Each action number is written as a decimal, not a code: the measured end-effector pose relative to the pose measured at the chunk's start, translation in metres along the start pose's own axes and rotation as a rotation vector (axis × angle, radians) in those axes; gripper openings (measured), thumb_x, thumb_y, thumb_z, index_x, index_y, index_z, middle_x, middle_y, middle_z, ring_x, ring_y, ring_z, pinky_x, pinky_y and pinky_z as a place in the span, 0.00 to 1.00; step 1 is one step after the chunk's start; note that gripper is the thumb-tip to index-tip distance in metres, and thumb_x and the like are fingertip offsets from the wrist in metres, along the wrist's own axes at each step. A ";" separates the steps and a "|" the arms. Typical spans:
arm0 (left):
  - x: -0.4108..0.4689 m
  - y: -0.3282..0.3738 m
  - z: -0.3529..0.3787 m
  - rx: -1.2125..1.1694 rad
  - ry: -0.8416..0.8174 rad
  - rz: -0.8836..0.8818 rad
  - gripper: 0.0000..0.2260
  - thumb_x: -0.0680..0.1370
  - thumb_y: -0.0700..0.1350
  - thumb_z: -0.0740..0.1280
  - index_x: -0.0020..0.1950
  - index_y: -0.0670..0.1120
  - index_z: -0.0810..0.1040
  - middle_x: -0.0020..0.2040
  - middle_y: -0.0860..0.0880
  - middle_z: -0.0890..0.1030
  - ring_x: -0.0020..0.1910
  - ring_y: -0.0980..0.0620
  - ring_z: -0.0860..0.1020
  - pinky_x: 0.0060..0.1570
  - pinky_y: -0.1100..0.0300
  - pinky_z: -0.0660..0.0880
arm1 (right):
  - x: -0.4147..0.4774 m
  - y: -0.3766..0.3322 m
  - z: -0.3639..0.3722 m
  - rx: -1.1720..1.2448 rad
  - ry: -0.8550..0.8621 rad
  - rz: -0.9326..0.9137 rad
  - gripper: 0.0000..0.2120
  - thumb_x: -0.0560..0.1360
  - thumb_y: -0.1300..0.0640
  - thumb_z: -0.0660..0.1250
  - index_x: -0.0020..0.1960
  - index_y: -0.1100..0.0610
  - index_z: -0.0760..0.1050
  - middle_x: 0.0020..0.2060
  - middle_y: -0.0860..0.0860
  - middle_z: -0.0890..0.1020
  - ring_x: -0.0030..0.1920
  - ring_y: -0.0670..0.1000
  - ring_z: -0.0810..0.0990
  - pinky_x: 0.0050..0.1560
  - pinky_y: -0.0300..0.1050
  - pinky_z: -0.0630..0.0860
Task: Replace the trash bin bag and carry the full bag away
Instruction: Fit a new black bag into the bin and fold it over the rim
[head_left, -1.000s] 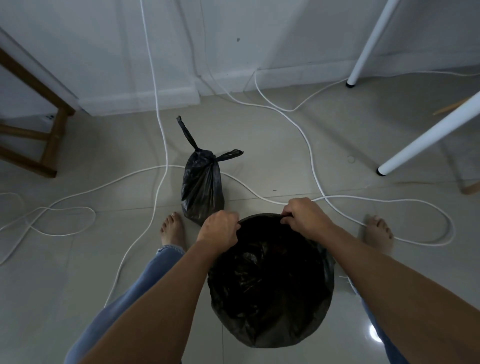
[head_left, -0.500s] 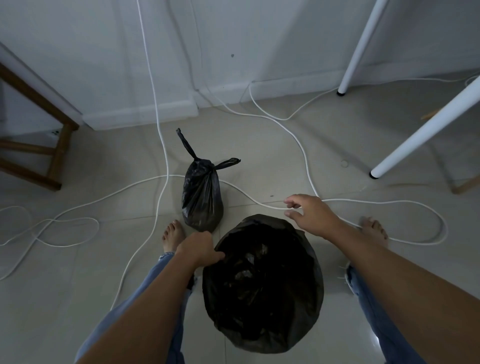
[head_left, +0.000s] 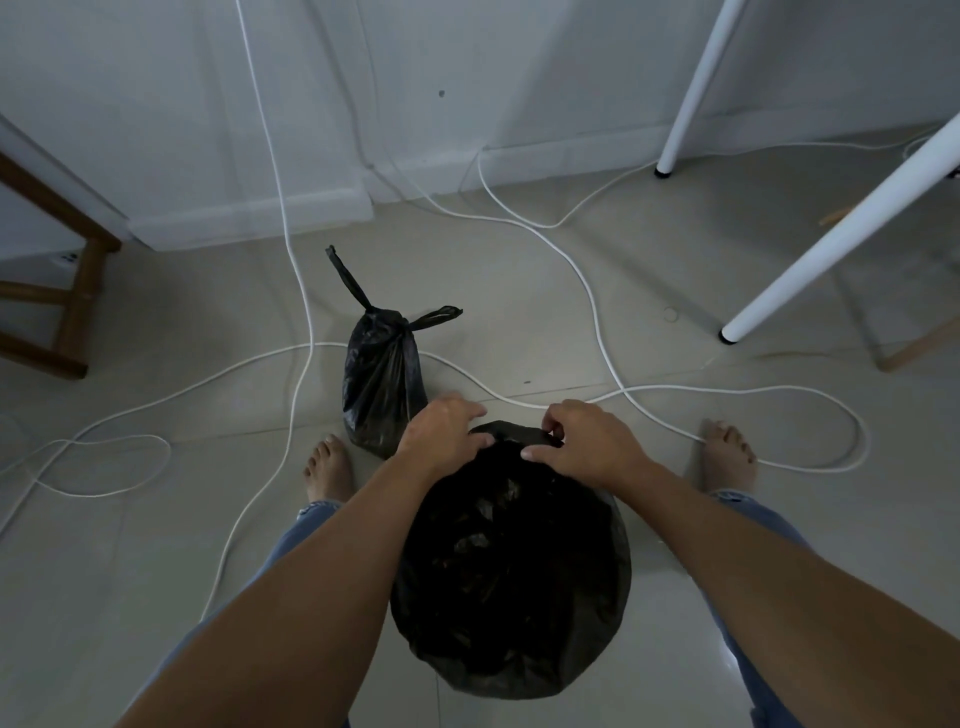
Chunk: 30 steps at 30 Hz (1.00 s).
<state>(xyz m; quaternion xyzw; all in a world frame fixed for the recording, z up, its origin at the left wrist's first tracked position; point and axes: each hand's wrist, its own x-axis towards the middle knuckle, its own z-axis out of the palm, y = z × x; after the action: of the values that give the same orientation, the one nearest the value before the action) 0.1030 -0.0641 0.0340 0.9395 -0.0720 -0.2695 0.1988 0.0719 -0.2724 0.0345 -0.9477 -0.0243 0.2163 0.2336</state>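
A trash bin lined with a black bag (head_left: 511, 571) stands on the floor between my feet; the bag covers the bin so its body is hidden. My left hand (head_left: 444, 434) rests on the far left of the rim with fingers spread over the plastic. My right hand (head_left: 587, 441) pinches the bag's edge at the far rim between thumb and fingers. A small full black bag (head_left: 382, 382), tied at the top with two ends sticking out, stands on the floor just beyond the bin, to the left.
White cables (head_left: 597, 306) loop across the tiled floor around the bin and my bare feet. Two white table legs (head_left: 841, 234) slant down at the right. A wooden stool frame (head_left: 78, 291) stands at the left, and the wall's baseboard runs behind.
Both hands left the rim's sides half a second ago and have come together at the far edge of the bin. The right hand now pinches the bag there.
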 end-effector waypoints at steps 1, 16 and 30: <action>0.002 0.000 0.002 0.023 -0.002 0.004 0.21 0.77 0.52 0.72 0.69 0.48 0.79 0.63 0.45 0.79 0.64 0.44 0.77 0.66 0.49 0.74 | 0.000 -0.001 0.001 -0.015 -0.008 -0.002 0.21 0.66 0.36 0.69 0.50 0.51 0.76 0.48 0.48 0.78 0.50 0.51 0.77 0.51 0.47 0.74; -0.004 -0.010 0.011 -0.057 0.100 0.090 0.07 0.76 0.46 0.73 0.51 0.46 0.85 0.46 0.52 0.80 0.51 0.49 0.79 0.54 0.54 0.77 | 0.009 0.006 -0.005 0.072 -0.085 -0.040 0.05 0.71 0.51 0.70 0.45 0.51 0.82 0.37 0.49 0.81 0.42 0.52 0.80 0.43 0.41 0.74; 0.002 -0.014 0.014 -0.271 0.077 0.002 0.05 0.80 0.42 0.69 0.49 0.43 0.84 0.45 0.53 0.79 0.47 0.54 0.76 0.49 0.64 0.67 | 0.016 0.014 -0.002 0.244 -0.120 0.006 0.03 0.74 0.57 0.67 0.43 0.50 0.77 0.36 0.46 0.80 0.39 0.50 0.81 0.43 0.42 0.73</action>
<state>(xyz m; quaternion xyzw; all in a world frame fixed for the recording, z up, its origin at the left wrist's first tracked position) 0.0979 -0.0566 0.0166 0.9136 -0.0283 -0.2401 0.3270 0.0866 -0.2828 0.0232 -0.8977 -0.0090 0.2745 0.3445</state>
